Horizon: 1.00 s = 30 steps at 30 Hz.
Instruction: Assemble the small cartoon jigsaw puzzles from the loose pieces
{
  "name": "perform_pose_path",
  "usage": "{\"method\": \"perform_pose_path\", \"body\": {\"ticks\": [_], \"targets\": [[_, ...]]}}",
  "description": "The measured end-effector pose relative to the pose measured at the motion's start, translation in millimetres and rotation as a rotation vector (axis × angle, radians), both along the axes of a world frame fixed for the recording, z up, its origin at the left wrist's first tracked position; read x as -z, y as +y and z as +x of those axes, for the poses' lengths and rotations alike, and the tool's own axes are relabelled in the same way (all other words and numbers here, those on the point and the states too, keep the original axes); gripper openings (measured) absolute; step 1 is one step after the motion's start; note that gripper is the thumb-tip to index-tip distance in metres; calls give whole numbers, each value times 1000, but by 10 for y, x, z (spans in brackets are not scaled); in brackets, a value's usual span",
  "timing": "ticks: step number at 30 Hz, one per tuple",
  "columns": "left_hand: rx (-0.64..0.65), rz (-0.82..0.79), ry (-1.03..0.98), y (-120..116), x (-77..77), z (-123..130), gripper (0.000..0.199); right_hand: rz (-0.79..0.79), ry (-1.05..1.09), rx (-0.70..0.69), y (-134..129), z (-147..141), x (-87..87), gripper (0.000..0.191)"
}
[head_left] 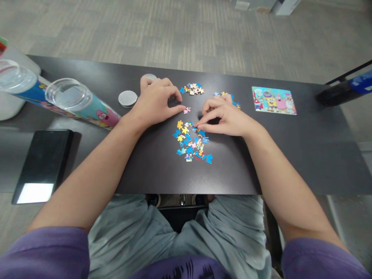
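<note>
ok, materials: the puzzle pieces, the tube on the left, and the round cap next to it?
Puzzle pieces: look like thin printed cardboard with a glossy colour face; flat, die-cut tabs. Tube: clear plastic at the open end, see-through and shiny, with a printed cartoon wrap further down. Round cap: probably metal, silvery-grey with a dull sheen, though painted plastic can't be ruled out. Table: dark matte surface, likely laminate.

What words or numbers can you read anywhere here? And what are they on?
None can be read for sure.
Blue thing at the table's right edge: white letters, cut off and blurred.
Cartoon picture card: only drawings, no clear words.
Two tubes at left: cartoon prints, any writing too small.
Puzzle pieces by the right hand and left hand: too small.
</note>
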<state>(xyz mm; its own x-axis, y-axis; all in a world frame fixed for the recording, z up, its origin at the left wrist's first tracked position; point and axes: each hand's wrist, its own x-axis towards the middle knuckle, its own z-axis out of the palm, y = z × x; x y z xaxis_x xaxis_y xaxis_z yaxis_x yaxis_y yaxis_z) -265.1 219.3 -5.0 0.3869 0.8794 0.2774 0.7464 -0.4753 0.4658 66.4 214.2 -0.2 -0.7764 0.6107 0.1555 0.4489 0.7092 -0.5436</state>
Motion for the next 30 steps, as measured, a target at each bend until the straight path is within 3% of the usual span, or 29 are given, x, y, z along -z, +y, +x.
{"method": "perform_pose_path", "body": {"ticks": [7,11,16,23,30], "targets": [[-120,64,-2,46,-46,-74,24,116,-88,178,-57,-60,-18,52],[-161,58,27,94,7,-142,43,128,-155,148,-52,-57,-21,50],[-155,6,55,100,92,-126,63,164,-141,213,21,146,-104,52],[-68,24,22,86,47,-110,27,228,-148,328,72,317,-191,52],[-4,-12,23,16,-35,-30,22,203,-205,352,11,216,-216,43]]}}
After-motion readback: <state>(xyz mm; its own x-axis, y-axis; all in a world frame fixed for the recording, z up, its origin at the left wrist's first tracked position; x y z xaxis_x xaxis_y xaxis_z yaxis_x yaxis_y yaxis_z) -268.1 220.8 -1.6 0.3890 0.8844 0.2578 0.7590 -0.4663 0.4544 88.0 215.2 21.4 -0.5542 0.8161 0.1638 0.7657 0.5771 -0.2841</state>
